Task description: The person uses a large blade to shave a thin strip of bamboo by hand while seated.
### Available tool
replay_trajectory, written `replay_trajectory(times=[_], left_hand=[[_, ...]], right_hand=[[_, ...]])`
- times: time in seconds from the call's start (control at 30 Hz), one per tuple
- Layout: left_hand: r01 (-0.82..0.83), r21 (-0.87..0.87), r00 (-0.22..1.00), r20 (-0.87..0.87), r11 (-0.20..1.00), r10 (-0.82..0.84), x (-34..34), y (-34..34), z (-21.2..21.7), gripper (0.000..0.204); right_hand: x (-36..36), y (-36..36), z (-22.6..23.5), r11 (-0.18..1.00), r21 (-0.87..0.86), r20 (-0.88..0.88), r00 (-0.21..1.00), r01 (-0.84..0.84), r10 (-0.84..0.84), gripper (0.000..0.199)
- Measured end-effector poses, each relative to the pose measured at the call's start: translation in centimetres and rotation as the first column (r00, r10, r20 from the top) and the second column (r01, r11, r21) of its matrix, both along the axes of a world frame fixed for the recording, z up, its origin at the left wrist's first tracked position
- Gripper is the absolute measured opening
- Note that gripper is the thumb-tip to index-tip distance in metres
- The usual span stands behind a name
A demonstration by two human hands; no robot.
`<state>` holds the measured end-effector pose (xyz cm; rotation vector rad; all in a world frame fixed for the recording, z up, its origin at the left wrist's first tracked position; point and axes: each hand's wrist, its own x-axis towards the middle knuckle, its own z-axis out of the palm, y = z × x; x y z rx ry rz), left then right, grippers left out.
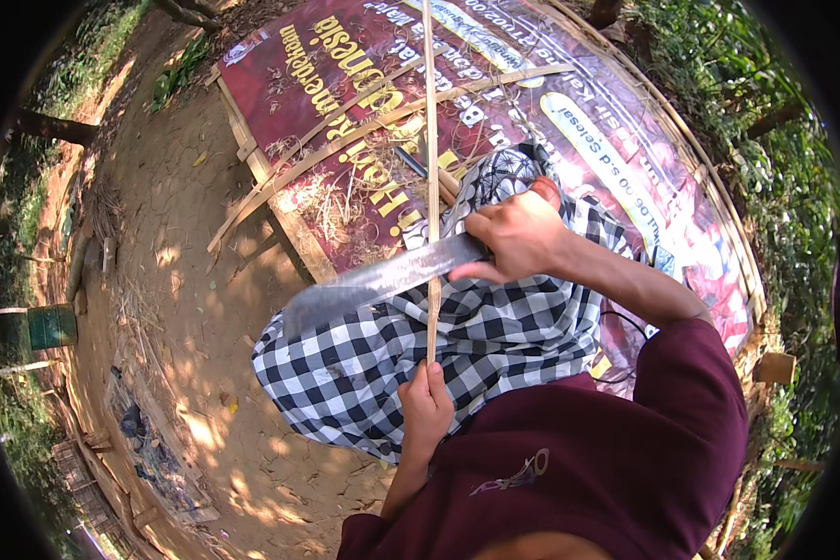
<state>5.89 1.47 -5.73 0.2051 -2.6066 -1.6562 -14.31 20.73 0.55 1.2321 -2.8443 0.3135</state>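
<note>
My right hand (521, 233) is closed around the handle of a machete (373, 282), whose broad grey blade points left and lies across a long, pale bamboo strip (430, 131). Near the strip's lower end, my left hand (427, 403) grips it with the thumb on top. From there the strip runs away from me over my lap and past the upper edge of the view. Beneath both is a black and white checked cloth (345, 359) over my legs. The handle is mostly hidden by my fingers.
A printed dark red banner (345, 177) covers the platform, with thin shavings (313, 201) scattered on it. Curved bamboo strips (383, 119) lie there, one past the wooden edge (299, 245). Bare earth (168, 233) is at left; leafy plants (719, 65) grow at right.
</note>
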Motion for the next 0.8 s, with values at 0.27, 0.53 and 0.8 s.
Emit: replay_trajectory(times=[0.27,0.53,0.8], left_hand=[[0.001,-0.07,1.0,-0.016,0.998,-0.002,-0.9,0.0,0.7,0.03],[0.002,-0.116,0.999,-0.042,0.993,-0.007,-1.1,-0.2,0.9,0.03],[0.013,-0.096,0.999,-0.03,0.995,-0.016,0.8,-0.5,-0.3,0.03]], right_hand=[[-5.7,3.0,0.1,0.958,-0.011,-0.096,0.953,0.288,-0.287,0.063],[-1.2,1.0,-0.1,0.997,0.046,-0.169,0.983,-0.065,0.072,0.08],[-9.1,5.4,-0.6,0.904,-0.211,-0.023,0.923,0.371,-0.384,0.071]])
